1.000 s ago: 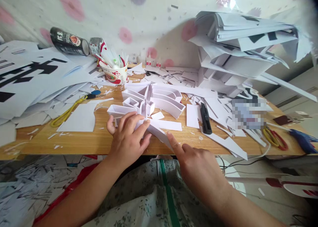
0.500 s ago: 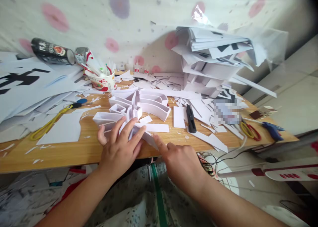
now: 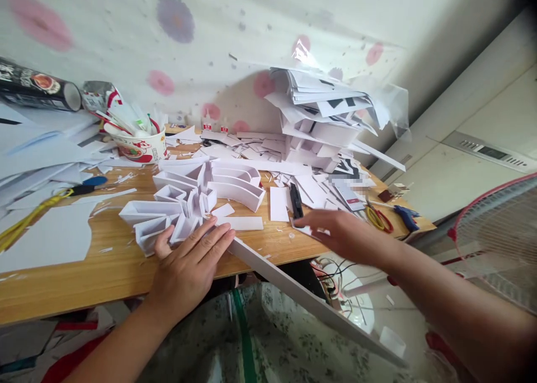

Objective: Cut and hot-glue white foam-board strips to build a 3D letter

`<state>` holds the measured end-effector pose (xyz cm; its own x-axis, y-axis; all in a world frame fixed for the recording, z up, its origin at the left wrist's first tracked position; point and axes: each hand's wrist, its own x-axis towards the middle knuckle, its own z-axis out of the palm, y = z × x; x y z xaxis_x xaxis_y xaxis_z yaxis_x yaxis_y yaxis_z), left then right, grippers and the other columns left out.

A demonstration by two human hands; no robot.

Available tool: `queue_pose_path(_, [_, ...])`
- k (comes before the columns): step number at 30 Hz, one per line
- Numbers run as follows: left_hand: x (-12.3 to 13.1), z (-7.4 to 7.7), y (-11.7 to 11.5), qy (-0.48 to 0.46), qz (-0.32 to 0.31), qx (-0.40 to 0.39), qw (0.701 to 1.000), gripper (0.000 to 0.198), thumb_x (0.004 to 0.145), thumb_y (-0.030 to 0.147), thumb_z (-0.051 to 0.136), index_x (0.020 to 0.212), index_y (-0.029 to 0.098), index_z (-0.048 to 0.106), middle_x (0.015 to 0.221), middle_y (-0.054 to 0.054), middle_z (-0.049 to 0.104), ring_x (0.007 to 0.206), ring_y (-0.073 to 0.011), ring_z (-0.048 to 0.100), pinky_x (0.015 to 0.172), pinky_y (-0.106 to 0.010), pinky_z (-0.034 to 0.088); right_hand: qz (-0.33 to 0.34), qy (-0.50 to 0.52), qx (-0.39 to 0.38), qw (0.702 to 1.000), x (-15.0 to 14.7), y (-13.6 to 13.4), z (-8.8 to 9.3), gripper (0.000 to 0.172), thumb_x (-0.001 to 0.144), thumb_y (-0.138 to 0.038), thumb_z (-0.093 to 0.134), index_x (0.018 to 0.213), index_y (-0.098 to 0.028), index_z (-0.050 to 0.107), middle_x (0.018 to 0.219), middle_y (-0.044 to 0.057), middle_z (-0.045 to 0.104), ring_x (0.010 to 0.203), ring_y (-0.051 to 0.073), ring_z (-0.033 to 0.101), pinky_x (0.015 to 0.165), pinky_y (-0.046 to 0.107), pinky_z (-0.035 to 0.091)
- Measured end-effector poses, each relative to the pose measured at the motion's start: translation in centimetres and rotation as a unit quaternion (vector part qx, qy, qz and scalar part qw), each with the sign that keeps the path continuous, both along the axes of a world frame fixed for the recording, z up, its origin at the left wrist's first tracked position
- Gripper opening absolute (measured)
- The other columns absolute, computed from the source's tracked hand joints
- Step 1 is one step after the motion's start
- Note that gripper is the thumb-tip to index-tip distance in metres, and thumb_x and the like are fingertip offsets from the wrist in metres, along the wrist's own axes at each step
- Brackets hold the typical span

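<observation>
A white structure of thin upright walls (image 3: 237, 195), like a built-up character, lies on the table in front of me. My left hand (image 3: 188, 260) is at its near edge, fingers over the walls, holding one end of a long white strip (image 3: 302, 291). The thumb is hidden. That strip slants down to the right, past the table edge and over my lap. My right hand (image 3: 335, 232) is off the strip, fingers stretched out at the near end of a black box cutter (image 3: 296, 201). Whether they touch it I cannot tell.
White offcuts (image 3: 268, 145) cover the back of the table, beside a stack of sheets (image 3: 327, 98). A paper tub (image 3: 140, 148) stands at left, near yellow-handled scissors (image 3: 37, 218). Red-and-yellow scissors (image 3: 380, 218) and a blue glue gun (image 3: 406, 218) lie right. A fan (image 3: 503, 232) stands beyond.
My right hand has left the strip near my left hand and moved right to the box cutter. More of the strip's length now shows. The view has turned right.
</observation>
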<state>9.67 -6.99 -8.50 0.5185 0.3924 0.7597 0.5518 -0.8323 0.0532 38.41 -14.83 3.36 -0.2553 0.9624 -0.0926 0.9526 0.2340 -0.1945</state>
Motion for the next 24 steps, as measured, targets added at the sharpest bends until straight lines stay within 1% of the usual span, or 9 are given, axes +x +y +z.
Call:
queue_pose_path(2, [0.0, -0.1, 0.1, -0.007, 0.001, 0.002, 1.0, 0.04, 0.093, 0.008, 0.047, 0.125, 0.028, 0.06, 0.124, 0.001, 0.069, 0.115, -0.0259, 0.064, 0.113, -0.055, 0.016, -0.007, -0.145, 0.053, 0.988, 2.7, 1.9, -1.1, 0.054, 0.087, -0.002, 0.039, 0.132, -0.024, 0.061, 0.136, 0.009, 0.06, 0.113, 0.021, 0.063, 0.092, 0.033, 0.052])
queue_pose_path(5, [0.0, -0.3, 0.2, -0.011, 0.0, -0.004, 1.0, 0.042, 0.093, 0.007, 0.045, 0.125, 0.029, 0.06, 0.126, 0.001, 0.068, 0.115, -0.0259, 0.064, 0.112, -0.055, 0.018, 0.03, -0.201, 0.034, 0.978, 4.9, 4.7, -4.0, 0.057, 0.082, -0.003, 0.048, 0.131, -0.03, 0.061, 0.145, 0.007, 0.051, 0.115, 0.026, 0.061, 0.084, 0.036, 0.055])
queue_pose_path(9, [0.0, -0.2, 0.1, -0.015, -0.003, -0.009, 1.0, 0.041, 0.093, 0.007, 0.045, 0.124, 0.03, 0.06, 0.123, 0.001, 0.069, 0.115, -0.0256, 0.064, 0.111, -0.054, 0.017, 0.084, -0.206, 0.03, 0.975, 5.7, 6.6, -6.7, 0.05, 0.082, -0.002, 0.051, 0.125, -0.024, 0.064, 0.14, 0.013, 0.055, 0.105, 0.024, 0.064, 0.076, 0.033, 0.056])
queue_pose_path(12, [0.0, 0.0, -0.2, -0.013, -0.002, -0.015, 1.0, 0.038, 0.094, 0.008, 0.045, 0.121, 0.029, 0.062, 0.121, 0.001, 0.07, 0.116, -0.0247, 0.064, 0.11, -0.052, 0.017, 0.109, -0.159, 0.057, 0.98, 5.9, 7.2, -6.5, 0.035, 0.082, -0.005, 0.056, 0.111, -0.02, 0.068, 0.126, 0.012, 0.065, 0.102, 0.023, 0.066, 0.078, 0.033, 0.055])
queue_pose_path(16, [0.0, -0.1, -0.3, -0.012, 0.004, -0.018, 1.0, 0.038, 0.093, 0.007, 0.046, 0.121, 0.029, 0.062, 0.121, 0.001, 0.07, 0.118, -0.0235, 0.062, 0.11, -0.049, 0.018, 0.076, -0.046, 0.152, 0.984, 4.8, 6.8, -3.5, 0.029, 0.088, -0.021, 0.056, 0.116, -0.017, 0.059, 0.12, 0.014, 0.067, 0.103, 0.023, 0.066, 0.087, 0.038, 0.054])
queue_pose_path(18, [0.0, -0.1, -0.3, -0.006, 0.007, -0.021, 1.0, 0.039, 0.092, 0.006, 0.047, 0.121, 0.028, 0.062, 0.122, 0.001, 0.07, 0.119, -0.0234, 0.062, 0.11, -0.049, 0.018, 0.033, 0.08, 0.187, 0.978, 3.4, 6.0, -1.6, 0.029, 0.094, -0.027, 0.047, 0.121, -0.015, 0.051, 0.12, 0.016, 0.065, 0.096, 0.02, 0.068, 0.081, 0.036, 0.056])
queue_pose_path(21, [-0.1, 0.0, -0.4, 0.002, 0.008, -0.024, 1.0, 0.041, 0.091, 0.005, 0.046, 0.122, 0.027, 0.062, 0.123, 0.0, 0.07, 0.119, -0.0237, 0.062, 0.109, -0.049, 0.019, -0.041, 0.435, 0.11, 0.893, 1.3, 4.8, 0.3, 0.027, 0.092, -0.029, 0.05, 0.117, -0.019, 0.049, 0.112, 0.012, 0.069, 0.074, 0.018, 0.07, 0.059, 0.032, 0.056])
queue_pose_path(22, [-0.1, 0.0, -0.4, 0.003, 0.007, -0.025, 1.0, 0.042, 0.09, 0.004, 0.046, 0.122, 0.028, 0.062, 0.123, 0.0, 0.07, 0.119, -0.0237, 0.062, 0.108, -0.048, 0.02, -0.058, 0.512, 0.064, 0.855, 0.8, 4.5, 0.6, 0.029, 0.089, -0.026, 0.054, 0.117, -0.02, 0.049, 0.11, 0.011, 0.07, 0.07, 0.018, 0.07, 0.055, 0.031, 0.055])
queue_pose_path(24, [-0.1, 0.2, -0.4, 0.008, 0.008, -0.028, 1.0, 0.044, 0.089, 0.003, 0.047, 0.121, 0.028, 0.062, 0.122, 0.0, 0.07, 0.119, -0.0235, 0.062, 0.108, -0.047, 0.021, -0.067, 0.571, -0.027, 0.818, 0.1, 4.3, 0.6, 0.034, 0.083, -0.02, 0.057, 0.117, -0.019, 0.052, 0.111, 0.01, 0.071, 0.067, 0.017, 0.07, 0.054, 0.029, 0.055])
